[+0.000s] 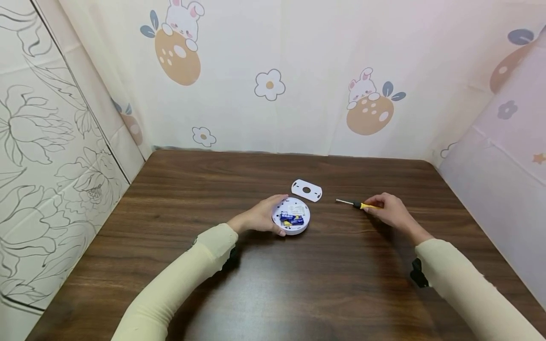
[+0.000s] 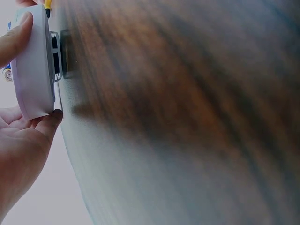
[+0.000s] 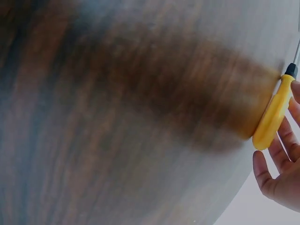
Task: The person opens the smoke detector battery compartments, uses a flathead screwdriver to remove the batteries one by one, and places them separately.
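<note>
My left hand (image 1: 259, 216) grips the rim of a round white smoke alarm (image 1: 297, 208), thumb on one side and fingers on the other. Its back faces up, with blue batteries (image 1: 292, 219) and a bit of yellow showing in the compartment. In the left wrist view, a slotted part juts from the face of the alarm (image 2: 35, 65) turned toward the table. To the right, my right hand (image 1: 390, 209) pinches the yellow handle of a screwdriver (image 1: 361, 205). The shaft points left toward the alarm; the handle (image 3: 273, 115) is low over the wood in the right wrist view.
Just behind the alarm, a white oblong mounting plate (image 1: 300, 187) with a round hole lies on the brown wooden table (image 1: 213, 180). A patterned curtain (image 1: 239, 118) hangs along the back edge, and a floral panel (image 1: 47, 142) stands on the left.
</note>
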Available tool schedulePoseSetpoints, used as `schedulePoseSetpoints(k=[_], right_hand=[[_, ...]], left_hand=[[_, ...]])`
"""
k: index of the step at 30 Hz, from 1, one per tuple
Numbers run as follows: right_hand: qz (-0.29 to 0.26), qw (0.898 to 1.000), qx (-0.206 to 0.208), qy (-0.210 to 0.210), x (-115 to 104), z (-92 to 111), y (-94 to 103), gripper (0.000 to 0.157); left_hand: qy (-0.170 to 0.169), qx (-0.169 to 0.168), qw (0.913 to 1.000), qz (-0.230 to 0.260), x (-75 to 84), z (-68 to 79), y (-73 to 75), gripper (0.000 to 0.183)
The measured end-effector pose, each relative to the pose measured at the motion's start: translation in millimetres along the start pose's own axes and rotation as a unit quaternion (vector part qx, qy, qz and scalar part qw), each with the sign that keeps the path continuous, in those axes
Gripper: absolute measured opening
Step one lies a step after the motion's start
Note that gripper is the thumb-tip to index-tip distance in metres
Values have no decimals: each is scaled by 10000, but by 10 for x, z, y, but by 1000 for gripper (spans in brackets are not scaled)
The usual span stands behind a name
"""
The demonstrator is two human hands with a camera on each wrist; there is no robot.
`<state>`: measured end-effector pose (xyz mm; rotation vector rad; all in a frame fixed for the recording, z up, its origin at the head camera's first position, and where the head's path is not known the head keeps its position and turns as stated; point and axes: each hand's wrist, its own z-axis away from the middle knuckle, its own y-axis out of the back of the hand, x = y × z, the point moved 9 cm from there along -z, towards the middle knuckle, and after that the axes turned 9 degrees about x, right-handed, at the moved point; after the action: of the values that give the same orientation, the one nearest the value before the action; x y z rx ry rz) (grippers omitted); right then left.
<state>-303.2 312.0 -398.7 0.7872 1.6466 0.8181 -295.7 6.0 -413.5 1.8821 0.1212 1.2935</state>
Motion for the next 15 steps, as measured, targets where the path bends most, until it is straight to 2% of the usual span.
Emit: schedulePoseSetpoints(k=[8,15], right_hand=[[-54,9998,184,82,-110,-24,102,28],[-189,9993,171,259,-322,-33,120,30]], left_hand=[[-11,-16,10000,-8,-7,5,-5,106],[-3,-4,10000,-13,-13,11,1,105]])
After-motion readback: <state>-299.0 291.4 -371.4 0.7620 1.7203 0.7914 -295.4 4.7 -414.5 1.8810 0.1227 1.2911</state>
